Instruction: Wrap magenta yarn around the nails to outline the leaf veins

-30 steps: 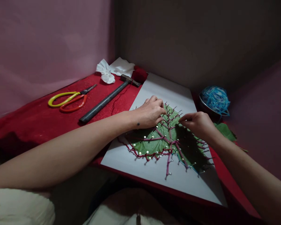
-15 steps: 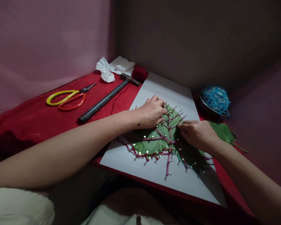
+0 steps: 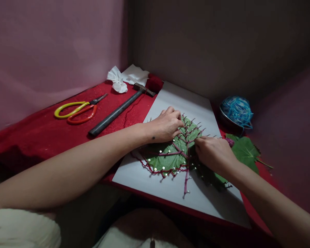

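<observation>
Since I'm going left to right, first up on the red-covered worktop (image 3: 113, 100) are the yellow-and-orange scissors (image 3: 94, 102), then a crumpled tissue (image 3: 117, 81), a hammer (image 3: 116, 112) and a red yarn ball (image 3: 155, 84). The left hand (image 3: 167, 125) is curled over the upper left of a green leaf (image 3: 166, 161); can't tell if its fingertips meet. That leaf lies on a white board (image 3: 150, 186), with nails (image 3: 188, 192) around it, purple thread (image 3: 173, 154) along its veins and red yarn (image 3: 157, 171) along its lower left edge. The right hand (image 3: 215, 151) has its fingers bunched together over the leaf's right side, any thread in them hidden. Past it: a purple yarn bundle (image 3: 230, 142), blue yarn (image 3: 236, 109) in a bowl (image 3: 228, 121), and a loose leaf (image 3: 245, 150).
</observation>
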The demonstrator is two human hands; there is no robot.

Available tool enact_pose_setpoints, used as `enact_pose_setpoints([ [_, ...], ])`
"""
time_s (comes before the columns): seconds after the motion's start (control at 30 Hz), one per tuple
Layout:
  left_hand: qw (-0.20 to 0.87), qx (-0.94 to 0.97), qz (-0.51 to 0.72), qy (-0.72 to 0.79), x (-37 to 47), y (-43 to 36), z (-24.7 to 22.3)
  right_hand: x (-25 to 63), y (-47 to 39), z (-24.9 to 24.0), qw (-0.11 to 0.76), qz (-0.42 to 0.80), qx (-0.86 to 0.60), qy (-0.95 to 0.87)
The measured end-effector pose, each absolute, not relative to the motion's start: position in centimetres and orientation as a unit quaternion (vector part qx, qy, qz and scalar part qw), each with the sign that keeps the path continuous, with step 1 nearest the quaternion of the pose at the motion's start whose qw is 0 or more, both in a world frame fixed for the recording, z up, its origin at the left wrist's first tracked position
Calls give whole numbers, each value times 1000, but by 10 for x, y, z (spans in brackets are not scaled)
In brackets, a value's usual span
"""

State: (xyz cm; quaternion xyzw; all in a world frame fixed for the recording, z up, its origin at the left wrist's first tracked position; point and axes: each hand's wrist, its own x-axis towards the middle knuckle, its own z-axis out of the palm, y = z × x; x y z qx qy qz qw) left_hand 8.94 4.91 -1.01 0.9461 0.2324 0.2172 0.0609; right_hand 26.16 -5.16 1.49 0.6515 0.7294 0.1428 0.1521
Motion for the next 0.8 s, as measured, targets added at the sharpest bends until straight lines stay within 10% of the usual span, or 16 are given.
enact_pose_setpoints([
  [0.33,61,952,197,227,90,48,-11,267,-46,22,-25,-44,671,740],
  [0.8,72,952,184,235,92,48,-9,254,-31,25,50,31,610,790],
])
